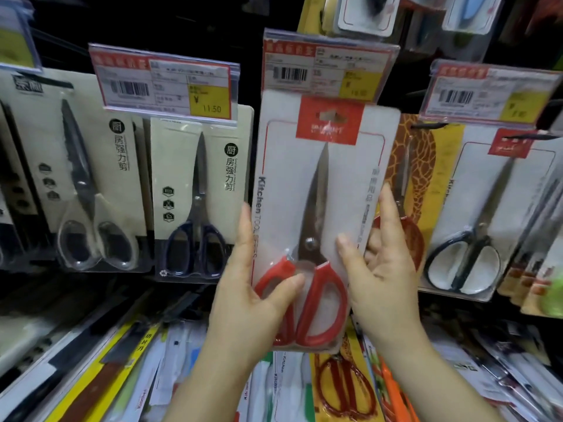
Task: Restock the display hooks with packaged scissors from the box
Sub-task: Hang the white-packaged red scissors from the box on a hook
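At centre rack | left hand (pixel 259 287) thumb over red-handled scissors pack (pixel 320 214), fingers behind left edge | right hand (pixel 377 263) pinches right edge, index finger raised

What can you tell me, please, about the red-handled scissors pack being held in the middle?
The scissors pack is a white card under clear plastic, with a red logo panel on top and "Kitchen" printed down its left side. Inside lie steel blades, tips up, and red loop handles at the bottom. It is held upright, just below a price tag. The left hand grips its lower left edge, thumb across a handle; the right hand holds the right edge.
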The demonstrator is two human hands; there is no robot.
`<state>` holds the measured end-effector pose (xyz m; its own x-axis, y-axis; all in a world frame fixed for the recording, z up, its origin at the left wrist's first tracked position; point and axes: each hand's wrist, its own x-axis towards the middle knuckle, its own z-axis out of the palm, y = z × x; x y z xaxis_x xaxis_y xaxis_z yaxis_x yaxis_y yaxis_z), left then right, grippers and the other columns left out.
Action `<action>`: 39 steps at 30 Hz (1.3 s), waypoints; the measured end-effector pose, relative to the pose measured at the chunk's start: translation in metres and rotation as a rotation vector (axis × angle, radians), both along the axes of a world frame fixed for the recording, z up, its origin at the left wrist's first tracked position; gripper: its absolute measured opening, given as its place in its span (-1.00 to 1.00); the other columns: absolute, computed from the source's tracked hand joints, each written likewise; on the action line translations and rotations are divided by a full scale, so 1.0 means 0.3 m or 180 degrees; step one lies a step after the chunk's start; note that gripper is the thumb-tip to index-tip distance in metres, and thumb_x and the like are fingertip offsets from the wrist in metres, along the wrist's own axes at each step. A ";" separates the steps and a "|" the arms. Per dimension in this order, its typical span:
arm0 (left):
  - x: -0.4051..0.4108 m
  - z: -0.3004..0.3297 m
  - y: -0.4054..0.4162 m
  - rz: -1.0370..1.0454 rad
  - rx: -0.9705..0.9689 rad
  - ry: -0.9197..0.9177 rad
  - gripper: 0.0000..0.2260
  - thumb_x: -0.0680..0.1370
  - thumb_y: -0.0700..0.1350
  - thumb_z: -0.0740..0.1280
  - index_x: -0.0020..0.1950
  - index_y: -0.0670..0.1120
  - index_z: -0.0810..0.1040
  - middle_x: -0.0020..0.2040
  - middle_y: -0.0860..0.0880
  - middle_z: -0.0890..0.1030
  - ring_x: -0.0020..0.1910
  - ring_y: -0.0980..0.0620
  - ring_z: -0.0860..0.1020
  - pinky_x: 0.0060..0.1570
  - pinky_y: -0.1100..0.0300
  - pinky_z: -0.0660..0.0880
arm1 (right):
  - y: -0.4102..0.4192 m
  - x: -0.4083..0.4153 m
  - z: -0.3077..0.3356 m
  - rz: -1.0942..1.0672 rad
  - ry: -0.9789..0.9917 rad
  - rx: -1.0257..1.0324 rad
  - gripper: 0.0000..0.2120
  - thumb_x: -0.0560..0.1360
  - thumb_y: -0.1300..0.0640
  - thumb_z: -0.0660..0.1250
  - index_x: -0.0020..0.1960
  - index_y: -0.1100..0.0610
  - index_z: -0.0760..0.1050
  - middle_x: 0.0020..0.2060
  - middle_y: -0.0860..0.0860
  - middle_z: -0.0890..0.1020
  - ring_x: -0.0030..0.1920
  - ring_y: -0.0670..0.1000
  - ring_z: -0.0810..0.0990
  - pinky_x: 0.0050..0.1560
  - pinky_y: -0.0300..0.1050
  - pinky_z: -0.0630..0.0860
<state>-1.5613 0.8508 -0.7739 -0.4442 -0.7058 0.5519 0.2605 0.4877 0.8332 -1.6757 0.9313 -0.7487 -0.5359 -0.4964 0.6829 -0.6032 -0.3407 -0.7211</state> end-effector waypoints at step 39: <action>-0.232 -0.238 0.258 0.0140 -0.1278 -0.3706 -0.36 0.59 -0.03 0.16 0.56 -0.06 -0.11 0.57 -0.15 -0.10 0.55 -0.12 -0.11 0.51 0.02 -0.07 | 0.303 -0.150 -0.288 -0.0644 0.1160 0.3740 -0.48 0.57 0.06 0.18 0.50 0.00 0.12 0.52 0.03 0.04 0.51 0.05 0.06 0.47 -0.11 0.11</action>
